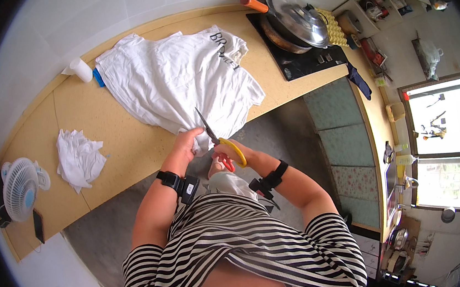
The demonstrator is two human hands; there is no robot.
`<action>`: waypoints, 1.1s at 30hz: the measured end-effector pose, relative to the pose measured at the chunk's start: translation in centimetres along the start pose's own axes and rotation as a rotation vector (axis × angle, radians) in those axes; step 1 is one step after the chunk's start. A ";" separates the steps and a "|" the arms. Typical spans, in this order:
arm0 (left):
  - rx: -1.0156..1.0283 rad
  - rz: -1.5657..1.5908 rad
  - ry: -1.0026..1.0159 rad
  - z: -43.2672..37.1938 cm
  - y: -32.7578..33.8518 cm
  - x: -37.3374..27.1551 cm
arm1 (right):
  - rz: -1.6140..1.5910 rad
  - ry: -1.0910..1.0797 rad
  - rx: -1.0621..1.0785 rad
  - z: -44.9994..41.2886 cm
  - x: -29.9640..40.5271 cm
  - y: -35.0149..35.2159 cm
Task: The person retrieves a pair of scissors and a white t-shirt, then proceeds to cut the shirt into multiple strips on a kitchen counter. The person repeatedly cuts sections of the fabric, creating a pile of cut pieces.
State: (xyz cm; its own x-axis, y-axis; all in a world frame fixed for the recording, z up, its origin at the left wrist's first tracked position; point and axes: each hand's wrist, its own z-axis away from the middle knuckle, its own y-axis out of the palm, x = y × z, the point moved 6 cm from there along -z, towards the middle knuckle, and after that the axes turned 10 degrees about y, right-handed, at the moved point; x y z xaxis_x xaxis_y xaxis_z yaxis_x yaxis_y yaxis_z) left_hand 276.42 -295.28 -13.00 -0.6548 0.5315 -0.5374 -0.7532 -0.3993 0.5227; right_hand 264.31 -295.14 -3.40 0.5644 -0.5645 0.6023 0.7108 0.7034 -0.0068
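A white T-shirt [157, 75] with dark printed letters lies spread over the counter, its near part hanging past the front edge. My left hand [188, 144] grips the bunched cloth at that edge. In my right hand [231, 151] is a pair of scissors [208, 125] with one yellow and one red handle. The dark blades point away from me and lie against the cloth, just right of my left thumb. Whether the blades are parted cannot be made out.
A heap of white cloth pieces [80, 158], a small fan [21, 189] and a phone [38, 226] are on the counter's left. A white roll [81, 70] stands by the wall. A lidded wok [297, 18] sits on the black cooktop [313, 64] at the right, its orange handle pointing left.
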 end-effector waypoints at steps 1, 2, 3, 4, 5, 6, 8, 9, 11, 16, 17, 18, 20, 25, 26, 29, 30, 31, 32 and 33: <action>-0.030 -0.050 0.001 0.5 0.2 -0.3 | 0.001 0.003 0.005 -0.1 0.1 -0.2; -0.035 -0.047 -0.001 0.9 0.5 -0.5 | 0.009 0.017 0.034 -0.3 0.1 -0.5; -0.035 -0.038 -0.002 1.2 0.7 -1.0 | 0.021 0.028 0.068 -0.5 0.5 -0.4; -0.036 -0.028 -0.004 1.4 0.8 -1.2 | -0.050 0.053 0.100 -0.1 1.0 -0.1; -0.045 -0.022 -0.001 1.4 0.6 -1.2 | -0.044 0.055 0.110 -0.2 0.8 0.0; -0.037 -0.024 0.004 1.5 0.4 -1.2 | 0.026 -0.004 0.019 -0.3 1.0 -0.5; -0.037 -0.020 0.014 1.6 0.5 -1.2 | 0.069 -0.059 -0.038 -0.9 0.5 -1.3; -0.038 0.024 0.018 1.6 0.6 -1.2 | 0.072 -0.059 -0.030 -1.1 0.2 -1.5; -0.040 0.113 0.027 1.5 0.8 -1.1 | -0.066 -0.013 0.059 -1.6 -0.5 -1.4; 0.022 0.066 -0.001 2.3 2.4 -1.4 | 0.047 -0.061 0.328 -4.4 1.4 -2.1; 0.013 0.072 0.005 2.0 2.5 -1.4 | 0.054 -0.059 0.338 -4.4 1.8 -2.3; -0.006 0.101 0.003 1.9 2.4 -1.5 | 0.000 -0.040 0.325 -4.1 2.6 -2.3; -0.034 0.133 0.007 1.9 2.1 -1.7 | -0.022 0.001 0.339 -5.0 2.4 -2.4; -0.065 0.112 0.046 3.0 2.1 -2.6 | -0.199 0.065 0.188 -4.5 3.3 -2.9; -0.065 0.122 0.036 3.2 1.9 -2.5 | -0.167 0.049 0.191 -4.4 3.5 -2.8; -0.004 -0.010 0.060 4.8 3.1 -4.0 | -0.133 0.004 0.237 -5.8 3.1 -3.3; -0.003 0.014 0.049 5.0 2.8 -4.0 | -0.118 -0.017 0.295 -5.8 3.7 -2.7; -0.001 0.010 0.048 5.1 2.6 -4.1 | -0.121 -0.019 0.294 -5.8 4.0 -2.6; 0.025 0.011 0.069 5.2 2.7 -4.3 | -0.091 0.003 0.307 -5.8 4.3 -2.4; 0.052 0.012 0.090 5.3 2.8 -4.6 | -0.060 0.025 0.317 -5.5 4.7 -2.2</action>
State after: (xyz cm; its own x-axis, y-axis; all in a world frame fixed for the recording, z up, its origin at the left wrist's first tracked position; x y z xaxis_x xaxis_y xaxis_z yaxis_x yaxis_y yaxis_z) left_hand 277.67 -294.85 -5.61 -0.6687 0.4562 -0.5871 -0.7423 -0.3645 0.5622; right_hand 267.72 -301.70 -5.01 0.5383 -0.6170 0.5740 0.5793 0.7656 0.2798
